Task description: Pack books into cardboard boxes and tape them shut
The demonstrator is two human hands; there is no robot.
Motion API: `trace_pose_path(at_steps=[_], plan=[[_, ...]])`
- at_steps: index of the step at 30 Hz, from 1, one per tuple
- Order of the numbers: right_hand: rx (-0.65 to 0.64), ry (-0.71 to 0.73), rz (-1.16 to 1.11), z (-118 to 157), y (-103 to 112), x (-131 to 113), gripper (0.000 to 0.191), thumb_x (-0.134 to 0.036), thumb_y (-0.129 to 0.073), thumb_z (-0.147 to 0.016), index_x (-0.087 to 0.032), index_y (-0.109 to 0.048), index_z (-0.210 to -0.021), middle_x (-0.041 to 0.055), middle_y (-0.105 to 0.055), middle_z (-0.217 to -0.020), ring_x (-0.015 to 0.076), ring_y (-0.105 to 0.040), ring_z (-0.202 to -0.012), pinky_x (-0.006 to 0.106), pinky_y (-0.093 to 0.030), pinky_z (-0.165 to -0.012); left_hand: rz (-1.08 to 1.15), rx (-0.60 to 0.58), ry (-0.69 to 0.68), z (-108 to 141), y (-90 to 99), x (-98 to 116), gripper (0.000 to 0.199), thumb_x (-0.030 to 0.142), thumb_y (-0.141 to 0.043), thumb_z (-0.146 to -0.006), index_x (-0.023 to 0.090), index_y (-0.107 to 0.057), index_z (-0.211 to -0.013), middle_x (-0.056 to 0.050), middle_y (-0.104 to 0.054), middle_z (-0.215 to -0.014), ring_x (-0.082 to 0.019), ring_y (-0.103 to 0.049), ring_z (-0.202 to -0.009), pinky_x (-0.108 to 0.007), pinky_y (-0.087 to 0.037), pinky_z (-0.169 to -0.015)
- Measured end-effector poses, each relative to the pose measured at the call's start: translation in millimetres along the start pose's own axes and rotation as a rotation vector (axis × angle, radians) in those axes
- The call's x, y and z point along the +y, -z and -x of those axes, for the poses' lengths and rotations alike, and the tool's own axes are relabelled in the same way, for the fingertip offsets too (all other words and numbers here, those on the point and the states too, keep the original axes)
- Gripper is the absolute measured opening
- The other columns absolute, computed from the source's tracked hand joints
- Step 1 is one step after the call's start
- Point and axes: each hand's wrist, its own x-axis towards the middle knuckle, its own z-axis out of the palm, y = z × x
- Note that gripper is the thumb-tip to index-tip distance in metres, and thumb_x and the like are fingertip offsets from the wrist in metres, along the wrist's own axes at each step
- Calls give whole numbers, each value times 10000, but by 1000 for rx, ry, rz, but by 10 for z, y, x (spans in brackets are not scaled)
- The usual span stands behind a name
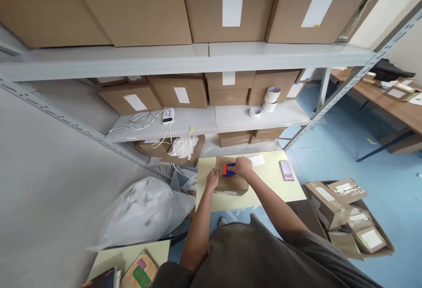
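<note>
A small brown cardboard box [233,184] lies on the pale yellow table [263,193] in front of me. My right hand [243,167] is closed round a blue and red tape dispenser [227,169], which rests on top of the box. At the box's left edge my left hand [212,179] grips it with bent fingers. Behind my right hand, a white paper slip [257,160] lies on the table. Whether tape runs from the dispenser is too small to tell.
A grey metal shelf [194,118] behind the table bears boxes, tape rolls [270,99], a white device [168,115] and cable. To the left sits a stuffed white plastic bag [148,211]. A large carton [389,242] of small boxes stands on the right.
</note>
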Motion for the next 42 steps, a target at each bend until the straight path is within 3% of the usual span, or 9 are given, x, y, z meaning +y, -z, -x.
trace_pose_path(at_steps=[8, 13, 16, 22, 25, 29, 33, 37, 42], plan=[[40, -85, -40, 180, 195, 1214, 593, -673, -757, -864, -152, -786, -1144, 182, -791, -1169, 301, -753, -1066, 298, -525, -821, -178, -2, -41, 150, -1003, 611, 570, 529, -285, -1119, 166, -710, -1233, -209, -774, -1247, -317, -722, -1207, -368, -510, -991], [40, -88, -78, 305, 221, 1965, 609, -753, -710, -870, -173, -806, -1029, 165, -803, -1088, 286, -748, -1001, 290, -486, -754, -209, -33, -56, 198, -1421, 861, 606, 566, -277, -1112, 157, -690, -1287, -219, -767, -1258, -327, -722, -1201, -373, -513, -968], [47, -84, -77, 376, 214, 2428, 613, -781, -678, -878, -192, -814, -983, 155, -803, -1042, 275, -743, -955, 289, -456, -712, -213, -35, -75, 203, -1517, 919, 564, 540, -310, -1113, 164, -691, -1290, -205, -770, -1258, -318, -719, -1198, -362, -508, -972], [43, -192, -47, 496, 314, 3454, 585, -763, -700, -863, -193, -813, -932, 157, -795, -963, 269, -728, -889, 291, -392, -647, -204, -32, -73, 154, -1477, 913, 503, 518, -349, -1103, 188, -712, -1218, -182, -787, -1199, -327, -723, -1163, -363, -510, -949], [22, -198, -49, 526, 330, 3691, 567, -752, -718, -847, -196, -808, -916, 146, -791, -926, 261, -719, -856, 292, -372, -631, -208, -40, -80, 119, -1466, 891, 510, 528, -350, -1097, 186, -709, -1215, -188, -790, -1170, -336, -724, -1147, -374, -514, -943], [26, -207, -110, 499, 231, 3544, 537, -726, -728, -850, -200, -802, -929, 119, -790, -909, 244, -714, -849, 281, -360, -630, -173, -46, -93, 22, -1360, 769, 509, 538, -360, -1088, 190, -722, -1168, -188, -795, -1140, -342, -728, -1133, -372, -525, -927], [83, -169, -143, 397, 34, 3046, 540, -734, -684, -895, -205, -790, -907, 85, -781, -878, 224, -709, -834, 272, -346, -621, -69, -65, -109, -170, -1044, 447, 513, 547, -369, -1080, 203, -748, -1109, -161, -803, -1149, -328, -725, -1169, -367, -537, -969], [117, -94, -193, 218, -160, 2254, 562, -746, -630, -937, -207, -789, -930, 65, -785, -855, 206, -706, -800, 259, -352, -628, 36, -53, -49, -405, -553, 12, 524, 531, -381, -1080, 176, -762, -1142, -165, -790, -1244, -317, -688, -1280, -374, -533, -1038], [87, 33, -180, -86, -333, 1042, 584, -768, -599, -950, -220, -791, -1014, 97, -816, -1015, 242, -738, -938, 262, -407, -685, -3, 96, 88, -500, 56, -405, 464, 504, -453, -1062, 169, -732, -1223, -182, -759, -1313, -317, -665, -1314, -400, -498, -1091]])
